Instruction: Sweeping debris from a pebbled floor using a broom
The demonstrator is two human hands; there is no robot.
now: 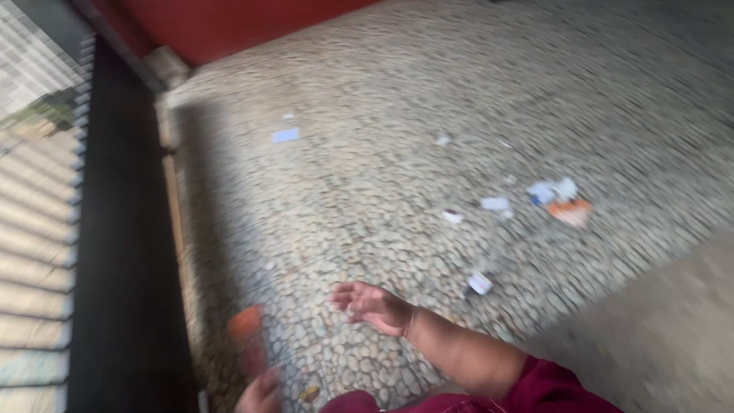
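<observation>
At the bottom edge of the frame, left of centre, the left hand [260, 394] shows only in part, and the picture is too blurred to tell whether its fingers are curled or spread; an orange, blurred thing [247, 336] stands just above it, seemingly in its grip, though that cannot be made out for sure. Just above and right of it, the right hand [372, 306] hangs over the pebbled floor [367, 191], palm up, fingers loosely spread and holding nothing, its arm running to a dark red sleeve [562, 386] at lower right. A small white scrap [479, 284] lies near it. Farther off, right of centre, lie white and orange scraps [562, 200]; a pale card [285, 135] lies upper left. A red wall [229, 23] closes the top.
</observation>
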